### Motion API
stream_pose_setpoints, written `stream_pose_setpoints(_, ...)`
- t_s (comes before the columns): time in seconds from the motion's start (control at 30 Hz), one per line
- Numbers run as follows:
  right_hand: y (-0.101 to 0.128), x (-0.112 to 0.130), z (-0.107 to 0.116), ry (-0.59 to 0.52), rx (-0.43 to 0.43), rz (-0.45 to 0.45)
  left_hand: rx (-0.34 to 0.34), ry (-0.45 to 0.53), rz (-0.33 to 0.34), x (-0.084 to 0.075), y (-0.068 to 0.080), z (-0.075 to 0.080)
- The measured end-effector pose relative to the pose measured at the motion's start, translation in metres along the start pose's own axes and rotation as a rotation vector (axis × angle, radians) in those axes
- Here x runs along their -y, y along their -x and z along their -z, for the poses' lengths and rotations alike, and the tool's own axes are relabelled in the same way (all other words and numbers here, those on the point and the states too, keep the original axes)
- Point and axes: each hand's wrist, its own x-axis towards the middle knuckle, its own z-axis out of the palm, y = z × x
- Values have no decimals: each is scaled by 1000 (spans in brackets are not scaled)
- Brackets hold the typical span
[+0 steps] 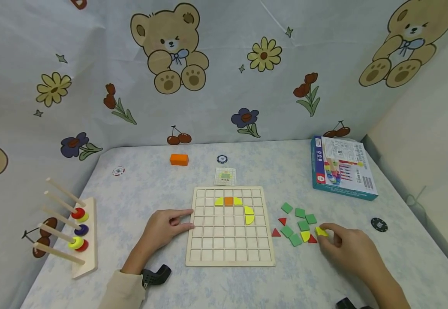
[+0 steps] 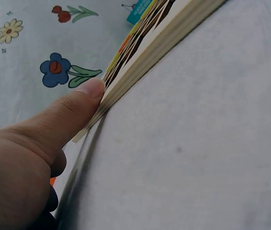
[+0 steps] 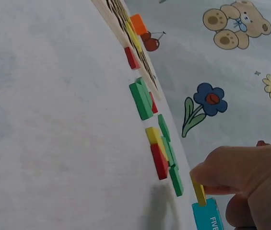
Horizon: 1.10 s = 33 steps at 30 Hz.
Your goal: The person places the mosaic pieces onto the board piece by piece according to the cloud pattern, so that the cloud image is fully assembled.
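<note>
With a yellow tile [image 1: 321, 232] pinched in right hand [image 1: 351, 248], lift clear of green square tiles [image 1: 311, 219]; with left hand [image 1: 167, 225] half-spread, steady wooden grid board [image 1: 208, 255] along its left edge.

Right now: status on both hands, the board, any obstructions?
Left hand touches left edge of board. Right hand pinches yellow piece. Five pieces on board. Loose green pieces and red pieces between right hand and board.

Mottled table [image 1: 150, 180] under gridded board [image 1: 229, 243], loose tiles [image 1: 287, 231], box [image 1: 345, 169], orange block [image 1: 179, 160], peg rack [image 1: 90, 240].
</note>
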Motion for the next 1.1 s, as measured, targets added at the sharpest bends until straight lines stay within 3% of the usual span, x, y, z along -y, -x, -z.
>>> stream_pose_setpoints(0.17, -14, 16, 11, -23, -44, 148, -10, 2, 6, 1, 1, 0)
stream_pose_setpoints(0.6, -52, 64, 11, -109, -17, 474, -13, 23, 13, 1, 0, -2)
stream_pose_setpoints(1.1, -96, 140, -23, -167, 170, 684, -8, 26, -4, 0, 1, -1)
